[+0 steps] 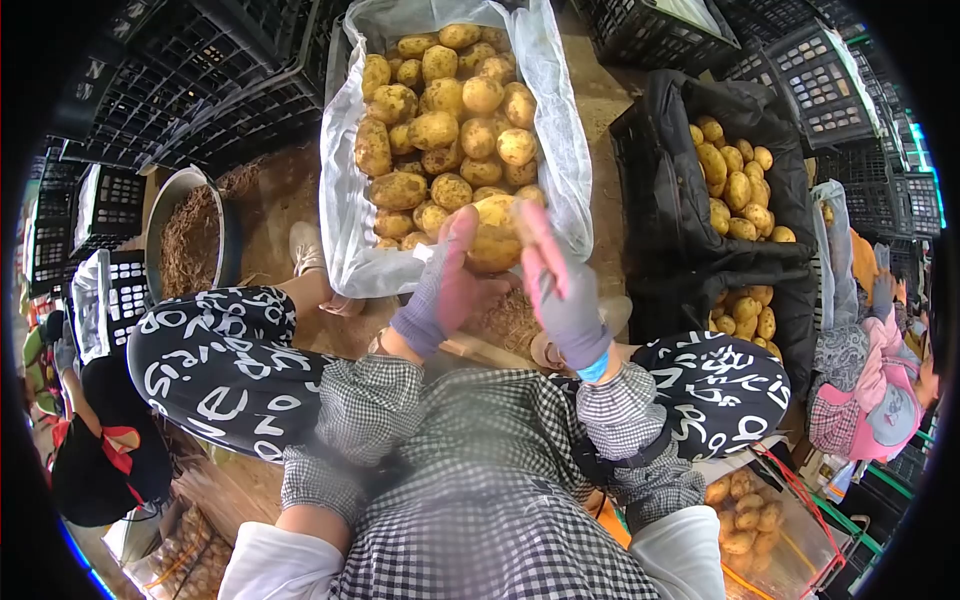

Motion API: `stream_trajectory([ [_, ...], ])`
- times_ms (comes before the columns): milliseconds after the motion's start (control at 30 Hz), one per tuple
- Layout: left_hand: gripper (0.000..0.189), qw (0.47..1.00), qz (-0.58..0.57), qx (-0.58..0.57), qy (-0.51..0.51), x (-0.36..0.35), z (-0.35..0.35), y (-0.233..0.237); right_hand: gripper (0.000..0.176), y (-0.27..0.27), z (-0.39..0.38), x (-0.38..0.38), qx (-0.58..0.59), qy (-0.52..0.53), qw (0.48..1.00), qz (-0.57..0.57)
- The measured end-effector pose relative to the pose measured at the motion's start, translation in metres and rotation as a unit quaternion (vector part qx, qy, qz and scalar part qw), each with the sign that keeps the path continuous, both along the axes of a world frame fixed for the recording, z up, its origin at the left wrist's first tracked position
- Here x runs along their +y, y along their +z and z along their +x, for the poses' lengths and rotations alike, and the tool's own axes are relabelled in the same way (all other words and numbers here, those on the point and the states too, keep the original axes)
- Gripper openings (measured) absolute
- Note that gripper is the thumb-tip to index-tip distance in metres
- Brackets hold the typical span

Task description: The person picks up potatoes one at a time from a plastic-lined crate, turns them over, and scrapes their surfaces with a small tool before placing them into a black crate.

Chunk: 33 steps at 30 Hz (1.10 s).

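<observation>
A large yellow potato [494,236] is between my two hands, just above the near edge of a crate lined with white film [572,150]. My left hand [452,285], in a grey fingerless glove, cups its left and lower side. On its right, my right hand [560,300], gloved the same way, has its fingers along the potato and is slightly blurred. Many potatoes [433,130] with brown soil on their skins lie in the crate below.
Black-lined crates of potatoes [738,185] stand at the right. A round tub of brown debris [190,240] and stacked black crates [210,85] are at the left. Other people sit at both sides. A bag of potatoes [745,515] lies at the lower right.
</observation>
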<state>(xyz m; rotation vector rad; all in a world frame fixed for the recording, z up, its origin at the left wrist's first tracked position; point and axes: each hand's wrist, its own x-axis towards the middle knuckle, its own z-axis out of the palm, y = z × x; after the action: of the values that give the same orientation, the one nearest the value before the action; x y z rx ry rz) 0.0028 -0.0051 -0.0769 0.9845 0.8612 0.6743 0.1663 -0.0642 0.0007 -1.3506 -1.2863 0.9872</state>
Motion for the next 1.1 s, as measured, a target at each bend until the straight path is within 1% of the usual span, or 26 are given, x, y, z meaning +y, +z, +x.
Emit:
stream_trajectory([
  [33, 0.061, 0.99, -0.115, -0.083, -0.01, 0.002, 0.002, 0.027, 0.045, -0.01, -0.004, -0.003, -0.075, 0.023, 0.996, 0.032],
  [67, 0.062, 0.96, -0.227, -0.164, -0.019, 0.003, 0.003, 0.042, 0.045, -0.016, -0.007, -0.005, -0.15, 0.047, 0.986, 0.065],
  [133, 0.062, 0.967, -0.226, -0.119, -0.023, 0.005, 0.002, 0.036, 0.044, -0.018, -0.008, -0.006, -0.11, 0.015, 0.993, 0.035],
  [200, 0.061, 0.973, -0.217, -0.083, 0.002, 0.004, 0.002, 0.038, 0.044, -0.018, -0.01, -0.006, -0.105, -0.01, 0.994, 0.028],
  [267, 0.06, 0.977, -0.196, -0.063, 0.054, 0.0, 0.008, 0.049, 0.043, -0.017, -0.007, -0.003, -0.14, -0.024, 0.989, 0.05],
  [367, 0.059, 0.943, -0.253, -0.211, 0.044, 0.003, 0.009, 0.044, 0.042, -0.015, -0.009, -0.007, -0.104, -0.019, 0.994, -0.017],
  [400, 0.059, 0.949, -0.246, -0.188, 0.053, 0.004, 0.01, 0.043, 0.043, -0.01, -0.01, -0.003, -0.098, -0.039, 0.994, 0.007],
  [467, 0.059, 0.96, -0.234, -0.139, 0.071, 0.0, 0.011, 0.039, 0.05, -0.016, -0.012, 0.0, -0.083, -0.076, 0.993, 0.043],
  [500, 0.059, 0.955, -0.241, -0.156, 0.071, 0.0, 0.011, 0.042, 0.054, -0.02, -0.013, 0.002, -0.076, -0.094, 0.991, 0.061],
  [567, 0.059, 0.946, -0.252, -0.193, 0.071, 0.001, 0.012, 0.048, 0.053, -0.036, -0.014, -0.002, -0.093, -0.052, 0.991, 0.075],
  [600, 0.061, 0.97, -0.194, -0.13, 0.06, -0.001, 0.012, 0.044, 0.055, -0.03, -0.021, -0.001, -0.143, -0.059, 0.978, 0.137],
  [667, 0.065, 0.997, -0.072, 0.001, 0.035, -0.003, 0.007, 0.02, 0.045, -0.023, -0.015, -0.001, -0.137, -0.041, 0.985, 0.094],
  [733, 0.069, 0.99, 0.052, 0.132, 0.006, -0.002, 0.004, 0.006, 0.041, -0.021, -0.013, 0.0, -0.113, -0.056, 0.99, 0.061],
  [767, 0.071, 0.996, 0.02, 0.092, 0.001, -0.002, 0.005, -0.002, 0.039, -0.021, -0.013, 0.001, -0.1, -0.065, 0.992, 0.045],
  [800, 0.073, 0.999, -0.013, 0.053, -0.003, -0.001, 0.006, -0.002, 0.039, -0.022, -0.013, 0.0, -0.131, -0.052, 0.989, 0.051],
  [833, 0.075, 0.986, -0.139, -0.09, 0.002, 0.002, 0.008, 0.011, 0.04, -0.02, -0.013, -0.003, -0.143, -0.037, 0.988, 0.043],
  [867, 0.077, 0.938, -0.26, -0.228, 0.008, 0.005, 0.009, 0.025, 0.04, -0.018, -0.013, -0.005, -0.155, -0.023, 0.987, 0.035],
  [900, 0.076, 0.941, -0.269, -0.205, 0.031, 0.006, 0.011, 0.044, 0.041, -0.016, -0.012, -0.008, -0.166, -0.008, 0.986, 0.027],
  [933, 0.076, 0.942, -0.278, -0.18, 0.054, 0.005, 0.013, 0.065, 0.042, -0.017, -0.012, -0.006, -0.123, -0.04, 0.99, 0.049],
  [967, 0.075, 0.942, -0.287, -0.155, 0.077, 0.006, 0.014, 0.075, 0.043, -0.022, -0.007, -0.005, -0.055, -0.068, 0.995, 0.038],
  [1000, 0.07, 0.956, -0.267, -0.08, 0.096, 0.009, 0.009, 0.074, 0.045, -0.026, -0.001, -0.004, 0.015, -0.099, 0.995, 0.03],
  [1067, 0.071, 0.919, -0.3, -0.257, 0.019, 0.019, -0.008, 0.045, 0.043, -0.033, 0.018, 0.003, -0.005, -0.134, 0.99, 0.04],
  [1100, 0.072, 0.886, -0.311, -0.343, -0.02, 0.021, -0.013, 0.036, 0.042, -0.018, 0.018, 0.004, 0.047, -0.114, 0.992, 0.01],
])
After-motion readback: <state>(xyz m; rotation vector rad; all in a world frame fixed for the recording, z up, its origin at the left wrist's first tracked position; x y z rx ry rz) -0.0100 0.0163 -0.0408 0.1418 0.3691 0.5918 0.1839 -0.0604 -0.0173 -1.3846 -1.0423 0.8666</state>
